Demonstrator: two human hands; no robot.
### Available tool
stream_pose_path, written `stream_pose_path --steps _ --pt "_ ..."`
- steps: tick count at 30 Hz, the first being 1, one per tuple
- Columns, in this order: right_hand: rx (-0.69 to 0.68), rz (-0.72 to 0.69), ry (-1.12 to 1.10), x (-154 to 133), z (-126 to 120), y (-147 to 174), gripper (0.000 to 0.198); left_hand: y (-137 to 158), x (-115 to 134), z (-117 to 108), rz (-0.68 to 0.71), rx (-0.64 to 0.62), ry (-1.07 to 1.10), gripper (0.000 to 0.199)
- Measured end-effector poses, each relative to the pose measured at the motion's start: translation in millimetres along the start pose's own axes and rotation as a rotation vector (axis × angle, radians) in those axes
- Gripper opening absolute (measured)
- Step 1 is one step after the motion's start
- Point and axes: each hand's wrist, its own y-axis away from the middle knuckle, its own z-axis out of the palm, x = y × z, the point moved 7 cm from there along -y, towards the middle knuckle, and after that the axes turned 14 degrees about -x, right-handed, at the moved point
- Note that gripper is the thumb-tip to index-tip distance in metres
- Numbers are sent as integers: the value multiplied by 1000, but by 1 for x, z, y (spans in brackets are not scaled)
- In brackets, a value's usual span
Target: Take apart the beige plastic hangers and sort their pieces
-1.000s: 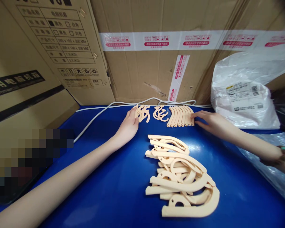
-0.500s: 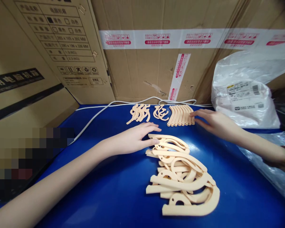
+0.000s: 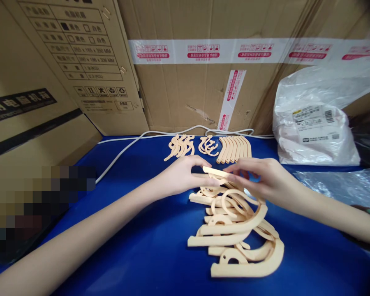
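The blue desk [image 3: 148, 246] is lit moderately, seemingly from above. White glare is caught at the far right edge of the pile of folding hangers [image 3: 231, 228]; duller sheen is spread to its near left. Soft shadows are cast along its left side. Well left of it, a patch is pixelated; far behind it, rightward, the view's corner is darkened and blurred.
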Motion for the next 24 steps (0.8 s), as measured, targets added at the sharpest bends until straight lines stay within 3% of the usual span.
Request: stream_pose_path --steps 4,7,11,15,18,21,24 --pt "196 33 49 -3 -27 0 23 -10 -3 -4 -84 35 529 15" --pt "267 77 176 -5 -48 -3 28 -16 9 -20 -37 153 565 14" --pt "339 117 546 -11 -71 -13 32 -22 40 -41 87 267 311 21" --pt "295 171 817 -12 -79 -27 38 -20 74 -57 200 440 -334 25" --pt "154 77 660 -8 -76 -38 34 -23 73 -56 147 444 -625 26" --pt "22 15 325 4 -73 -48 32 -27 60 -52 105 358 -680 28" --pt "-121 89 29 28 -69 -53 33 -24 46 -63 78 386 -676 28"
